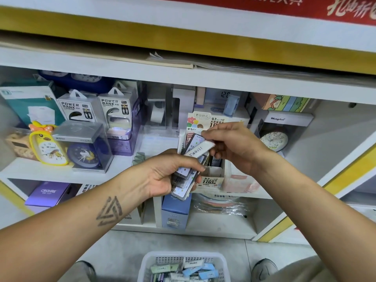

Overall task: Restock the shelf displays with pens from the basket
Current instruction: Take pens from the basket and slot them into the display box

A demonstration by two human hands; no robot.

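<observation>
Two hands met mid-frame before the shelf [61, 169]. The left hand [162, 178] gripped a fanned stack of packs [186, 178], perhaps lead refills; the right hand [234, 145] pinched one pack [200, 149] off it. The basket [184, 267] sat bottom centre.

Free gap beside purple crate [130, 137]

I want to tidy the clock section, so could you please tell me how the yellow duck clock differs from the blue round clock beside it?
The yellow duck clock stands bare on the shelf, while the blue round clock sits inside a clear plastic box. The duck clock has a tall rounded body with a bow on top and a pale face; the blue clock is round with a dark face. Both are analogue clocks standing side by side on the same shelf.
</observation>
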